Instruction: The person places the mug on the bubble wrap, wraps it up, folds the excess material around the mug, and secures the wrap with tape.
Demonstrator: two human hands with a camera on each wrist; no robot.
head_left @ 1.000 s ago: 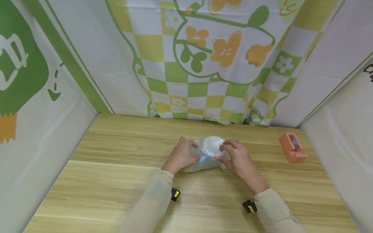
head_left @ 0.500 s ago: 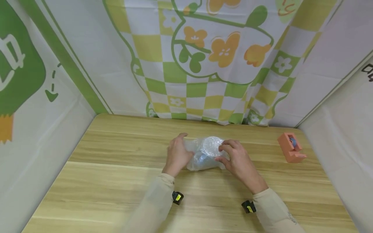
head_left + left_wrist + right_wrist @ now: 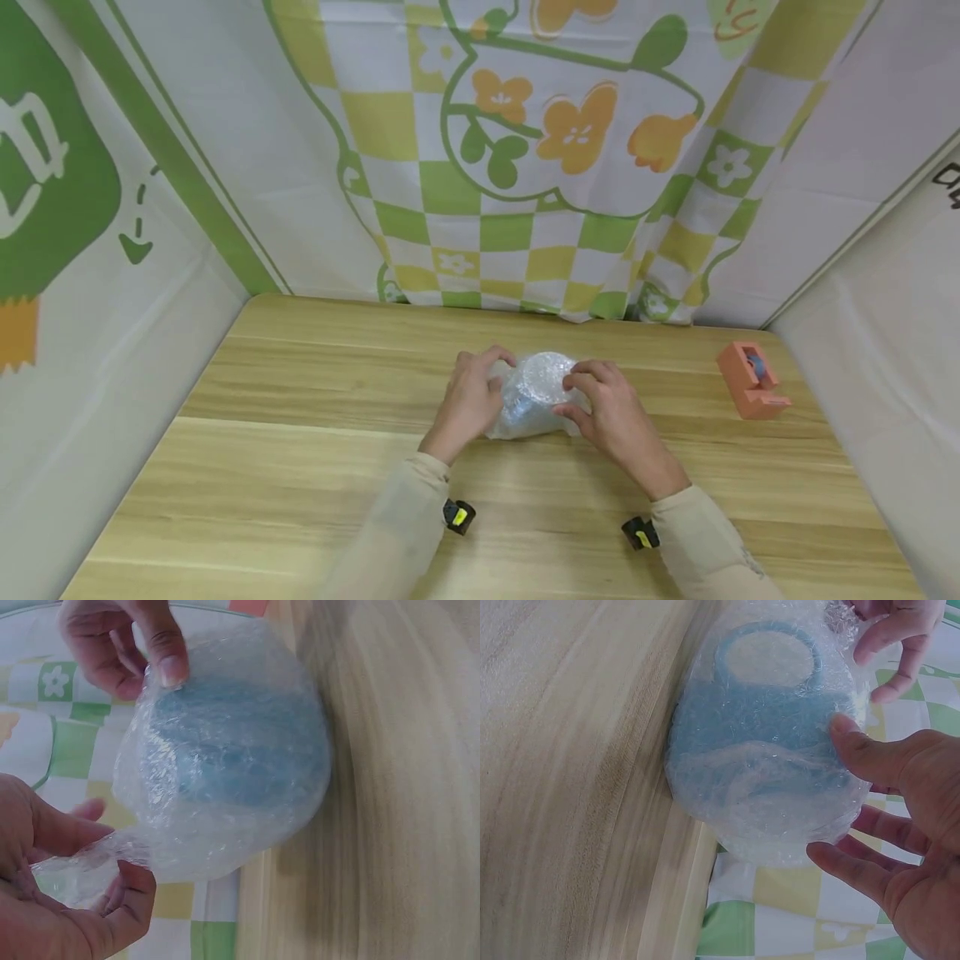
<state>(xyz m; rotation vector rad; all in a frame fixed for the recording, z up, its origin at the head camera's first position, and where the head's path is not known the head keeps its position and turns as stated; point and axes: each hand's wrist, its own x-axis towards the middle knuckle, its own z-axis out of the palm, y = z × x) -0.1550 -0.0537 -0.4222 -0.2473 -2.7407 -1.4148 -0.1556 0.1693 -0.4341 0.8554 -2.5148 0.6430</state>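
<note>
A light blue mug [image 3: 757,716] with a loop handle lies inside clear bubble wrap [image 3: 525,417] on the table. Its round white end [image 3: 546,375] faces up in the head view. My right hand [image 3: 618,408] grips the bundle from the right, thumb and fingers on the wrap near the round end. On the left, my left hand [image 3: 467,402] pinches a loose, gathered end of the wrap, seen between thumb and fingers in the left wrist view. The plastic blurs the mug's details.
An orange tape dispenser [image 3: 752,382] with a blue roll stands at the table's right. Behind the wooden table [image 3: 300,483] hangs a green-and-yellow checked cloth [image 3: 517,233]. White printed panels [image 3: 67,250] close in both sides.
My left hand moved left and spread its fingers, then came back to the wrap's left end. The wrap's loose left part is drawn in closer. My right hand kept its hold.
</note>
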